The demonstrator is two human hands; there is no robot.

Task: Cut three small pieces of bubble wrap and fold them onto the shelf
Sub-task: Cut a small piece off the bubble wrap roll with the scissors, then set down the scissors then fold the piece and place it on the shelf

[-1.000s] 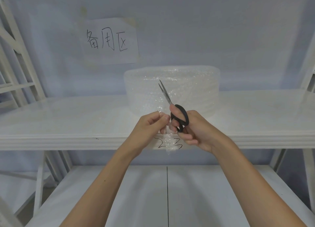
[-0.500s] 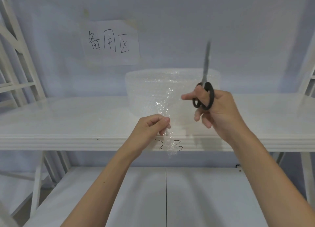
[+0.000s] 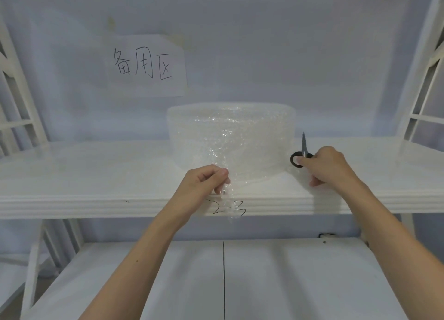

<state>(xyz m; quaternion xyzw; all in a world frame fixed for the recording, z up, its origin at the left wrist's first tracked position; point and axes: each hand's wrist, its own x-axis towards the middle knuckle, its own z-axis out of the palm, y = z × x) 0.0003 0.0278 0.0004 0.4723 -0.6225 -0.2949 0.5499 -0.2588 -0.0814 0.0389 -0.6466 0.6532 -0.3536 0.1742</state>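
Left hand [image 3: 206, 180]: pinches a narrow strip of bubble wrap [image 3: 228, 199] at mid-frame; the strip hangs over the shelf [image 3: 96, 175] edge.
Right hand [image 3: 324, 168]: closed around the scissors [image 3: 301, 155], blades shut and pointing up, right of the roll [image 3: 230, 137].
Risk, strip: the thin film may slip from a light pinch.
Risk, scissors: the raised tip could snag the roll close beside it.
Paper sign [image 3: 145, 65], upper left: "备用区".
Shelf edge marking [image 3: 229, 208]: "2-3", partly behind the strip.

The left hand [image 3: 206, 180] pinches a strip of bubble wrap [image 3: 227, 175] before the roll [image 3: 252, 137]; the right hand [image 3: 324, 166] holds scissors [image 3: 301, 154] on the shelf [image 3: 96, 175].
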